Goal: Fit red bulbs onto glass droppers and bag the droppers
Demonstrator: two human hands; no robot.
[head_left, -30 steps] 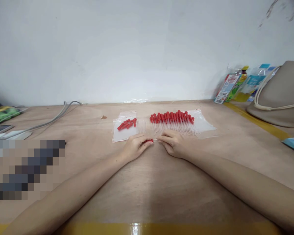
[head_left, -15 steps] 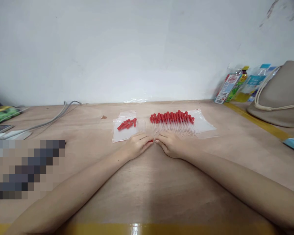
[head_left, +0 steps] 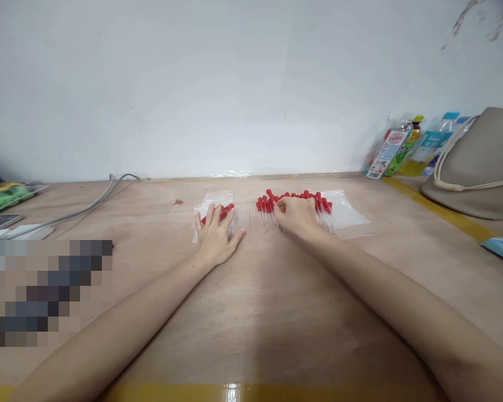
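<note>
Just off the middle of the table (head_left: 251, 329), toward three o'clock, droppers (head_left: 319, 200) lie in a row, red ends toward twelve and clear stems toward six. Over them, the right hand (head_left: 295, 215) pinches one dropper (head_left: 270, 194) between thumb and fingertips, its red end tilted toward eleven. At the row's three-o'clock end lies a bag (head_left: 349, 209). At nine o'clock from the row are tubes (head_left: 245, 216), then loose bulbs (head_left: 230, 207) on a second bag (head_left: 220, 196). The left hand (head_left: 215, 237) is released, fingers spread across these bulbs, thumb near the tubes. Farther out, a cable (head_left: 98, 200) runs at nine, a carton (head_left: 387, 155) and bottles (head_left: 414, 166) stand at two, and a sack (head_left: 478, 162) sits at three.
</note>
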